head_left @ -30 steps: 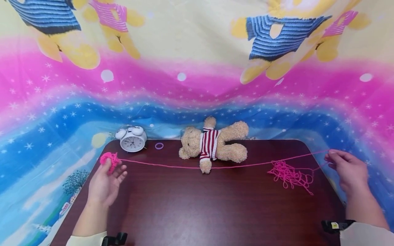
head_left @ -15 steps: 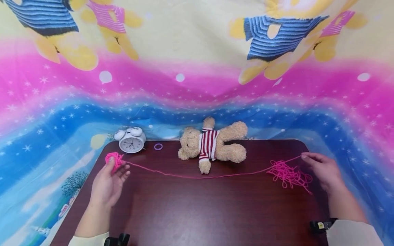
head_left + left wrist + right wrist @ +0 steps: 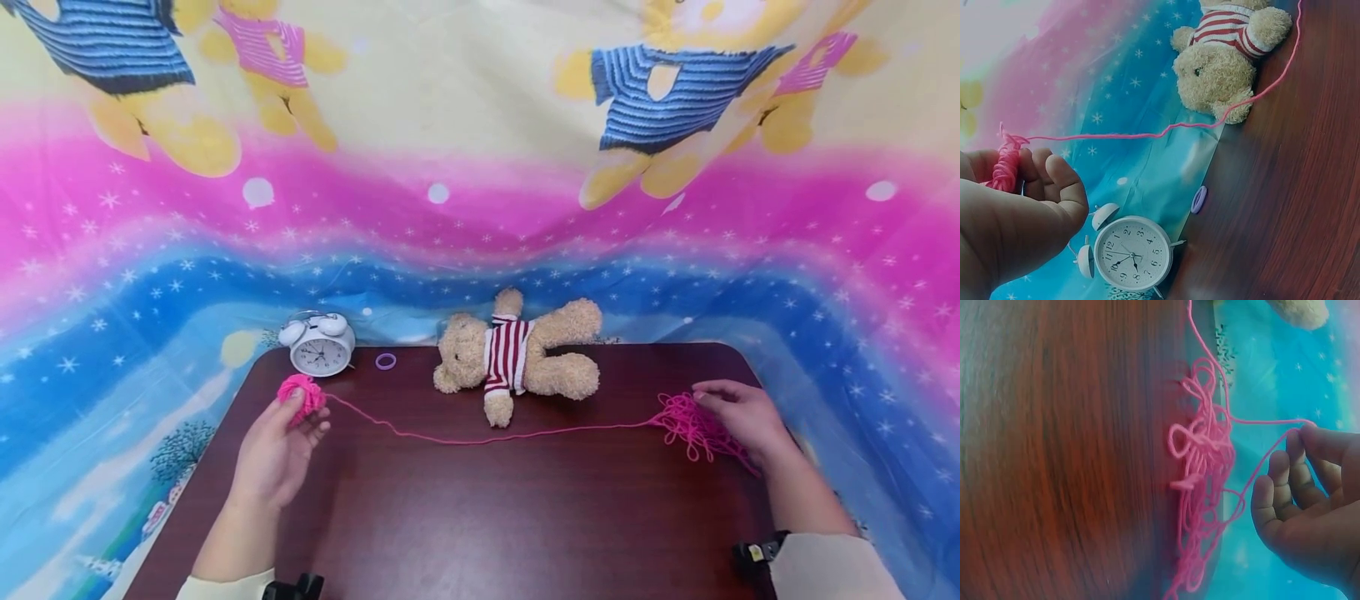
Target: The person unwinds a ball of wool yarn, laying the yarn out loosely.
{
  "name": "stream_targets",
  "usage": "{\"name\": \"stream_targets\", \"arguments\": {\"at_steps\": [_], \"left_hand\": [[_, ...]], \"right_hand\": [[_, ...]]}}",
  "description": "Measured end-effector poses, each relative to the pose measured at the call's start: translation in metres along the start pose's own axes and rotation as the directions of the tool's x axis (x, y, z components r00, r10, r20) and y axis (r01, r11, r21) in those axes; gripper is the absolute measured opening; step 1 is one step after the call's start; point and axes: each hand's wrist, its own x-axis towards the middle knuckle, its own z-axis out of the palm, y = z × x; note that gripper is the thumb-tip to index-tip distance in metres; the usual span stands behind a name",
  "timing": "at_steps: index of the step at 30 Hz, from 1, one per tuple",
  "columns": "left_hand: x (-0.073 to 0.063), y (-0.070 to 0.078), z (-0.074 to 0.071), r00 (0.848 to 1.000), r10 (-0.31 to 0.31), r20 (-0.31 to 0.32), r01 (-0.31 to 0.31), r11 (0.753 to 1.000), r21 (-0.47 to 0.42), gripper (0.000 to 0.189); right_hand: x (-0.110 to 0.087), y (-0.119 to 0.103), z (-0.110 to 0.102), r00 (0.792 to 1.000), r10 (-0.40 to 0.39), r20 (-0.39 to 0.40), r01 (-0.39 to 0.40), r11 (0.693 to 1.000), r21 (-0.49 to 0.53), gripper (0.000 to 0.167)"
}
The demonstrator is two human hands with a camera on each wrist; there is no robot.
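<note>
A small pink ball of yarn (image 3: 302, 398) is gripped between the thumb and fingers of my left hand (image 3: 276, 454), raised at the table's left side. From it one strand (image 3: 480, 442) sags across the table toward the right. My right hand (image 3: 742, 417) pinches the yarn between thumb and forefinger, over a loose tangle of pink yarn (image 3: 686, 429) on the right of the table. In the right wrist view the pinched strand (image 3: 1266, 420) runs to the thumb and forefinger, and another length drops back to the tangle.
Behind the strand a teddy bear (image 3: 510, 358) in a red-striped shirt lies on its side. A white alarm clock (image 3: 322, 346) stands at the back left, beside a purple ring (image 3: 386, 361). A patterned cloth (image 3: 450, 225) hangs behind the dark table (image 3: 510, 517).
My right hand has moved left from beyond the table's right edge to over the tangle. The strand has gone from nearly taut to slack. My left hand has shifted slightly right with the yarn ball.
</note>
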Motion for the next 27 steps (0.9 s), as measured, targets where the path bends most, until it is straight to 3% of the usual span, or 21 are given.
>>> {"name": "stream_targets", "arguments": {"at_steps": [7,14,27], "left_hand": [[0.0,0.001,0.007,1.0,-0.001,0.001,0.001,1.0,-0.015,0.02],[-0.001,-0.001,0.011,1.0,0.021,0.021,-0.02,1.0,-0.014,0.021],[0.005,-0.015,0.02,0.999,0.029,0.045,-0.031,0.999,0.036,0.024]], "right_hand": [[0.001,-0.011,0.011,0.999,-0.021,0.027,0.021,1.0,-0.006,0.051],[0.002,-0.028,0.021,0.998,-0.064,0.004,0.064,0.997,-0.036,0.047],[0.002,-0.064,0.051,0.995,-0.068,0.068,0.062,0.995,0.084,0.049]]}}
